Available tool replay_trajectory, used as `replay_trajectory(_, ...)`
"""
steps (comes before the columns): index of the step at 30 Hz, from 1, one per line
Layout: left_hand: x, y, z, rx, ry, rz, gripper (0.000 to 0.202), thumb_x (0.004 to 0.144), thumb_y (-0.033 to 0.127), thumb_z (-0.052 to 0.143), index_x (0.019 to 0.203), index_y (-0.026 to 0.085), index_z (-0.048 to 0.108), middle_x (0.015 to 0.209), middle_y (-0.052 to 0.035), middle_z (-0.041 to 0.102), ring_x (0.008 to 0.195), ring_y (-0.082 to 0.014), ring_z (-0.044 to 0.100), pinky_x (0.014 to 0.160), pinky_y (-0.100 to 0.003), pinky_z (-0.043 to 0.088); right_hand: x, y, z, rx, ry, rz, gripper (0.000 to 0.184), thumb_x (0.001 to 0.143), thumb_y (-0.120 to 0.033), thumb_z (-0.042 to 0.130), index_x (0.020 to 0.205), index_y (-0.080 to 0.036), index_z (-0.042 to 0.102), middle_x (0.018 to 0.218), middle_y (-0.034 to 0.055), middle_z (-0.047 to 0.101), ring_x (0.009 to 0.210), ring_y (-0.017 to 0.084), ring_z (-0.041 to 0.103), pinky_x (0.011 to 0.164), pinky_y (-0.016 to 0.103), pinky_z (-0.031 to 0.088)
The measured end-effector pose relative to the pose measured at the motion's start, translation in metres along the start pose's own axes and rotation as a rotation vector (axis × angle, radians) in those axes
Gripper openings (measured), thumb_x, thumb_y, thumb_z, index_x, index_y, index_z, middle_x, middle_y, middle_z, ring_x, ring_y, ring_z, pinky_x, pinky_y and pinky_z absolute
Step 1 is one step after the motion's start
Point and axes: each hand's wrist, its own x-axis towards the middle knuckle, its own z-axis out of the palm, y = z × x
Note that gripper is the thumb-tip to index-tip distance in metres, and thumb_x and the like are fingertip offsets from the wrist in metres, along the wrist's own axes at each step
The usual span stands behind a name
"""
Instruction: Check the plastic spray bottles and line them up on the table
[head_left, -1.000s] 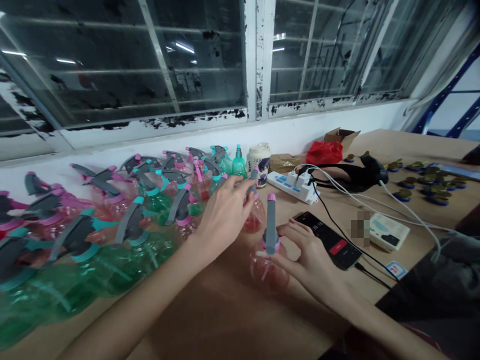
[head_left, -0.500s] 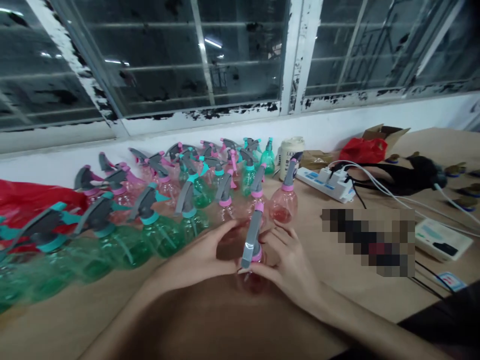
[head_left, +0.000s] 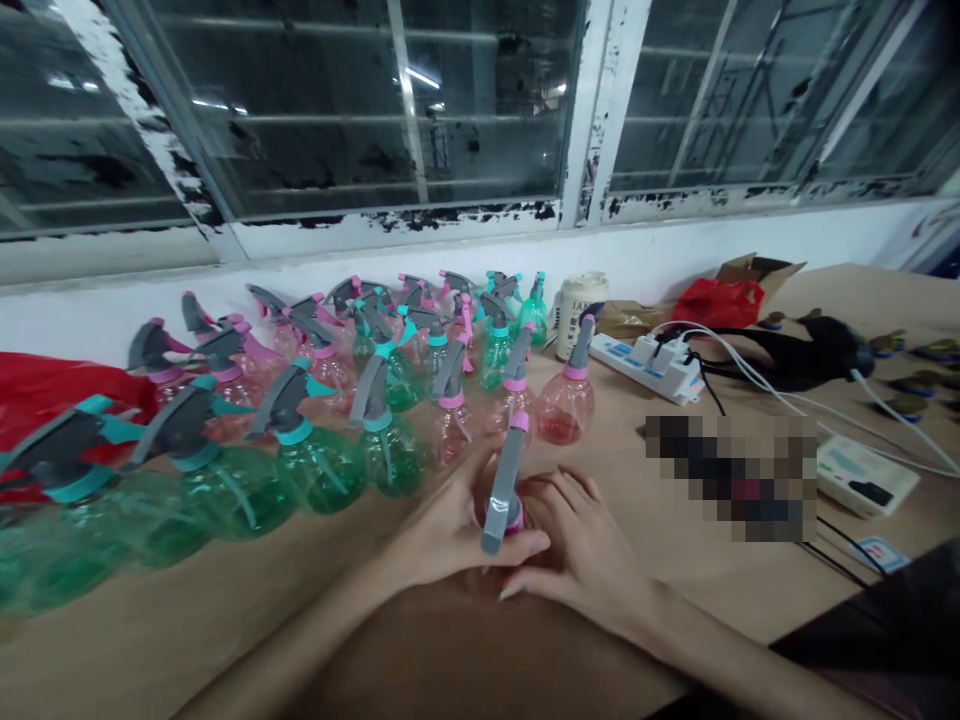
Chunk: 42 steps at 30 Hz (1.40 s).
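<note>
Head view: left hand (head_left: 448, 528), right hand (head_left: 581, 562) seemingly round spray bottle (head_left: 504, 487); bottle row (head_left: 322, 440) near

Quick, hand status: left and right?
Left hand: closed around the pink spray bottle.
Right hand: closed on the pink spray bottle too.

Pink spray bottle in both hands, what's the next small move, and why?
Probably turn the grey trigger head snug on the translucent pink spray bottle. The left hand and right hand both close around its neck below that head, while it stands on the brown table, apart from the rows of green and pink spray bottles behind.
</note>
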Motion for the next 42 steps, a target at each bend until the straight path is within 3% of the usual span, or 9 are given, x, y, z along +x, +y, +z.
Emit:
replay_trajectory(2, 0.004, 0.002, 0.006, -0.055, 0.045, 0.032, 0.062, 0.073, 0.023, 0.067, 0.127, 0.025, 0.037, 0.1, -0.0019, 0.064, 0.069, -0.0148, 0.062, 0.069, -0.031, 0.055, -0.001, 0.002, 0.0, -0.004, -0.03, 0.006, 0.062, 0.065, -0.072, 0.058, 0.096, -0.018, 0.058, 0.089, 0.0071, 0.065, 0.089, 0.026, 0.058, 0.089, 0.047, 0.037)
replay_trajectory(6, 0.009, 0.005, 0.01, -0.039, 0.128, 0.073, 0.05, 0.075, 0.022, 0.065, 0.121, 0.023, 0.045, 0.104, -0.004, 0.062, 0.078, -0.0171, 0.061, 0.073, -0.034, 0.054, 0.002, -0.005, 0.003, -0.058, -0.029, 0.032, 0.066, 0.062, -0.078, 0.053, 0.087, -0.018, 0.059, 0.081, 0.0069, 0.063, 0.085, 0.027, 0.059, 0.087, 0.049, 0.037)
replay_trajectory(10, 0.01, 0.0, 0.013, 0.054, 0.236, 0.137, 0.033, 0.08, 0.019, 0.054, 0.113, 0.024, 0.052, 0.104, -0.0029, 0.062, 0.091, -0.0197, 0.06, 0.088, -0.04, 0.049, 0.006, -0.01, 0.009, -0.097, -0.008, 0.035, 0.069, 0.063, -0.081, 0.047, 0.087, -0.017, 0.057, 0.079, 0.0077, 0.062, 0.081, 0.027, 0.058, 0.083, 0.05, 0.039)
replay_trajectory(14, 0.008, -0.004, 0.015, 0.098, 0.25, 0.166, 0.037, 0.077, 0.015, 0.05, 0.113, 0.022, 0.053, 0.099, -0.004, 0.061, 0.089, -0.0196, 0.059, 0.084, -0.038, 0.049, 0.001, 0.01, 0.008, -0.061, -0.071, -0.096, 0.074, 0.071, -0.081, 0.031, 0.094, -0.015, 0.057, 0.083, 0.0079, 0.064, 0.082, 0.026, 0.059, 0.096, 0.057, 0.031)
replay_trajectory(16, 0.008, -0.003, 0.014, 0.125, 0.223, 0.181, 0.036, 0.075, 0.015, 0.049, 0.11, 0.021, 0.055, 0.095, -0.0045, 0.061, 0.08, -0.0182, 0.059, 0.076, -0.036, 0.05, -0.004, 0.03, 0.003, -0.046, -0.121, -0.134, 0.072, 0.079, -0.075, 0.024, 0.107, -0.016, 0.055, 0.097, 0.0102, 0.064, 0.093, 0.026, 0.058, 0.101, 0.059, 0.024)
replay_trajectory(23, 0.008, 0.001, 0.013, 0.206, 0.279, 0.265, 0.018, 0.071, 0.011, 0.045, 0.085, 0.02, 0.051, 0.078, -0.0006, 0.055, 0.063, -0.0142, 0.051, 0.061, -0.031, 0.046, -0.011, 0.082, 0.004, -0.113, -0.23, -0.172, 0.049, 0.084, -0.053, 0.051, 0.115, -0.014, 0.054, 0.117, 0.0135, 0.061, 0.117, 0.025, 0.051, 0.101, 0.048, 0.038)
replay_trajectory(29, 0.008, -0.004, 0.013, 0.189, 0.266, 0.368, 0.017, 0.07, 0.007, 0.044, 0.069, 0.022, 0.036, 0.077, 0.0007, 0.051, 0.06, -0.0114, 0.049, 0.054, -0.026, 0.041, -0.001, 0.078, 0.02, -0.081, -0.306, -0.285, 0.041, 0.089, -0.042, 0.049, 0.12, -0.015, 0.054, 0.123, 0.0112, 0.059, 0.122, 0.022, 0.047, 0.107, 0.042, 0.034)
replay_trajectory(38, 0.01, 0.0, 0.013, 0.214, 0.274, 0.355, 0.013, 0.071, 0.009, 0.045, 0.078, 0.021, 0.046, 0.07, 0.0026, 0.047, 0.062, -0.0138, 0.05, 0.056, -0.028, 0.041, 0.006, 0.077, 0.019, -0.066, -0.323, -0.316, 0.035, 0.092, -0.036, 0.044, 0.119, -0.016, 0.055, 0.119, 0.0085, 0.063, 0.115, 0.021, 0.053, 0.103, 0.041, 0.038)
replay_trajectory(42, 0.009, -0.002, 0.012, 0.214, 0.248, 0.366, 0.012, 0.07, 0.009, 0.046, 0.072, 0.021, 0.046, 0.07, 0.0017, 0.05, 0.068, -0.015, 0.056, 0.061, -0.029, 0.046, 0.009, 0.077, 0.021, -0.045, -0.339, -0.324, 0.033, 0.093, -0.033, 0.043, 0.118, -0.016, 0.056, 0.115, 0.0082, 0.065, 0.112, 0.02, 0.055, 0.101, 0.039, 0.041)
